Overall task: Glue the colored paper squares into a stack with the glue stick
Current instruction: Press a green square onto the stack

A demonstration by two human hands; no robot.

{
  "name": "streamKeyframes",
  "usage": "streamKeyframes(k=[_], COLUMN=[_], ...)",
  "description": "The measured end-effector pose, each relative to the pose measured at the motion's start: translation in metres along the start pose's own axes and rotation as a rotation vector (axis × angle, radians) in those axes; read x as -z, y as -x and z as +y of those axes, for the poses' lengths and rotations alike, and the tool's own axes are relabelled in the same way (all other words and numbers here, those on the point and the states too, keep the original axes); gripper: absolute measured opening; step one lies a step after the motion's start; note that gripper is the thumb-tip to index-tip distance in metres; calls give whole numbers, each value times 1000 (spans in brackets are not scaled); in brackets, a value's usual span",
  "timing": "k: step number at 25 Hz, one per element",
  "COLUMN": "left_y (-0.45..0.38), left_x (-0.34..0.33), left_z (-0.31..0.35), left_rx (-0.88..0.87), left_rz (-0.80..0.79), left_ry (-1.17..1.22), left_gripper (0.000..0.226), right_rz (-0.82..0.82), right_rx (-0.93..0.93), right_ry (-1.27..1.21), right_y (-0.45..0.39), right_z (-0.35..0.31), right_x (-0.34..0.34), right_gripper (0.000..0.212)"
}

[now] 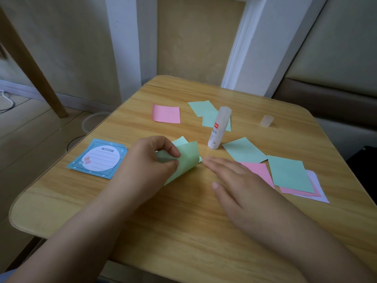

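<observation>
Green paper square (183, 160), frame centre: curled, pinched by left hand (153, 158), likely lifted for stacking. Right hand (234, 180) flat, empty, beside it. Glue stick (219, 127) upright just beyond, uncapped; cap (266, 120) upper right. Remaining squares (289, 174) scattered on table (183, 231).

From my remote seat I see a light wood-grain counter with rounded corners (183, 231) before beige walls (81, 48) and white vertical door trim (240, 48). A slanted brown wooden leg (34, 66) crosses at left, above pale floor boards (30, 129) with a white cable (6, 101). The light is soft and even.
</observation>
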State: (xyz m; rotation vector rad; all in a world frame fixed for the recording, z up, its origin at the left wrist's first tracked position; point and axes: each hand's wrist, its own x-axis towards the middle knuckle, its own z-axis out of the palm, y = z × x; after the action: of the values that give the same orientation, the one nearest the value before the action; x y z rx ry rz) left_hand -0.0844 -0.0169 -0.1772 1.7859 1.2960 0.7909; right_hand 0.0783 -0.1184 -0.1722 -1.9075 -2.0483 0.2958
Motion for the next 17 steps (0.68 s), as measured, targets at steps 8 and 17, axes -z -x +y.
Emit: streamKeyframes(k=[8,17], left_y=[13,11], left_x=[18,22], left_z=[8,2], left_rx=[-209,8], left_rz=[-12,-222], left_ry=[-138,-68], left_gripper=[31,20], right_rz=[28,255], right_rx=[-84,-374], right_ry=[29,-381], right_y=[-44,-36], right_z=[0,-2], right_x=[-17,1], right_gripper=[48,36])
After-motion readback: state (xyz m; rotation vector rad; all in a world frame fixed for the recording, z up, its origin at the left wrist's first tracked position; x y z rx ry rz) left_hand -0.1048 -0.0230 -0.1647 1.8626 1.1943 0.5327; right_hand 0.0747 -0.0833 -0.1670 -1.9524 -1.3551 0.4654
